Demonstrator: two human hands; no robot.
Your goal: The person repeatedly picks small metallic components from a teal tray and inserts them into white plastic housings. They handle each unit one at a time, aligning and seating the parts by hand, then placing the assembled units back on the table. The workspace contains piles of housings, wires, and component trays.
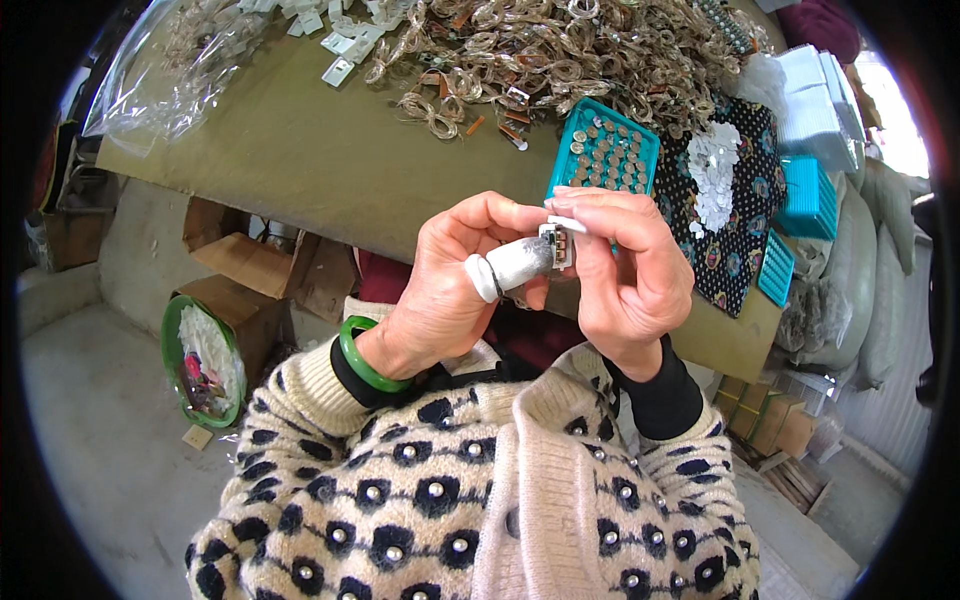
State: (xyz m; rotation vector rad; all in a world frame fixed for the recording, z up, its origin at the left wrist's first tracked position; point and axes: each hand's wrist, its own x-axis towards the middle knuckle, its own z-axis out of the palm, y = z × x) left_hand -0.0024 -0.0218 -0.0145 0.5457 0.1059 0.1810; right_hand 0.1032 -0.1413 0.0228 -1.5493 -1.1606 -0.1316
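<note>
In front of my chest, both hands pinch a small white battery box [562,248] with metal contacts and a dark bit inside. My left hand [445,265] grips its left side, the thumb wrapped in a worn whitish cover [512,268] with a dark band. From the other side my right hand [638,275] closes on it, and a flat white piece [568,223] like a lid shows at its fingertips. Just beyond the fingers lies a teal tray [562,155] with rows of round button cells [610,158].
Coiled wire light strings [590,50] heap along the table's [300,170] far side, near white plastic cases [350,45]. On a dark patterned cloth [755,200] lie white flakes [713,170]. Teal trays [808,200] stack at the right. A green basket [172,350] and cardboard boxes [245,262] stand lower left.
</note>
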